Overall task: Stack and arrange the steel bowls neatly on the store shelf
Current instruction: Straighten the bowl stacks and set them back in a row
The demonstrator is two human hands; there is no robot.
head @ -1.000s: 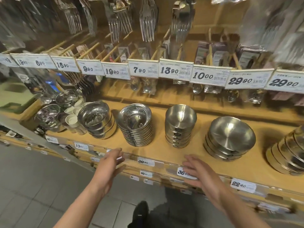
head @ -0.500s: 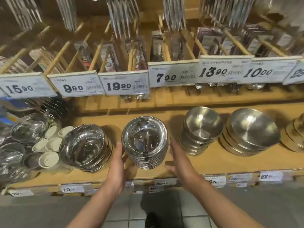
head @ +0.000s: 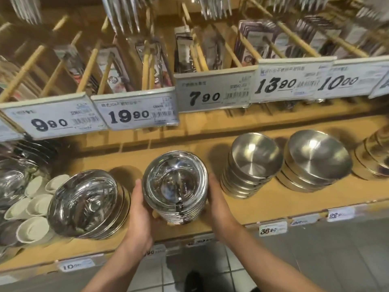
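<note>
Cupped on either side by the left hand (head: 140, 209) and right hand (head: 216, 202), the stack of mirror-bright bowls (head: 174, 187) on the shelf (head: 263, 204) is being squared, and even inward pressure is likely needed next.

The fingers of the left hand (head: 140, 209) and right hand (head: 216, 204) are hidden behind the shiny bowl stack (head: 175, 187). Right of that stack, the farthest brushed bowl stack (head: 373, 154) is cut by the frame edge. Above it, the hanging cutlery (head: 124, 13) is blurred and cropped.
</note>
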